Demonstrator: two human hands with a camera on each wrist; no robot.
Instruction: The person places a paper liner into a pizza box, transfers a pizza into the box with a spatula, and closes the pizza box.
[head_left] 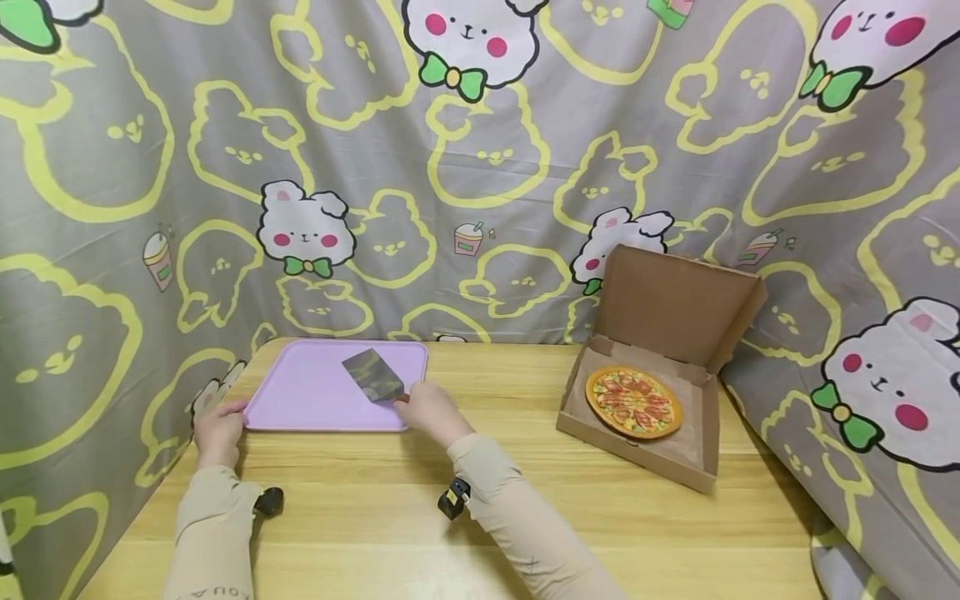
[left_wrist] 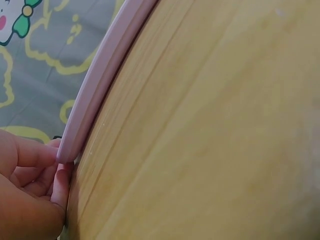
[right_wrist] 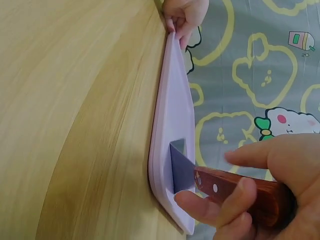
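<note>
A lilac tray (head_left: 300, 392) lies on the table at the left in the head view. My left hand (head_left: 218, 435) pinches its near left corner; in the left wrist view the fingertips (left_wrist: 61, 181) meet the tray's rim (left_wrist: 95, 80). On the tray's right part rests the flat metal blade of a pizza spatula (head_left: 372, 375). My right hand (head_left: 435, 412) is at its handle by the near right corner. In the right wrist view the brown wooden handle (right_wrist: 235, 192) lies across my curled fingers, and one digit above stands off it.
To the right stands an opened cardboard pizza box (head_left: 678, 312), lid raised, with a toy-like pizza (head_left: 633, 402) inside. The wooden table (head_left: 360, 517) is bordered by a grey curtain (head_left: 495, 225) with yellow outlines and rabbits at the back and sides.
</note>
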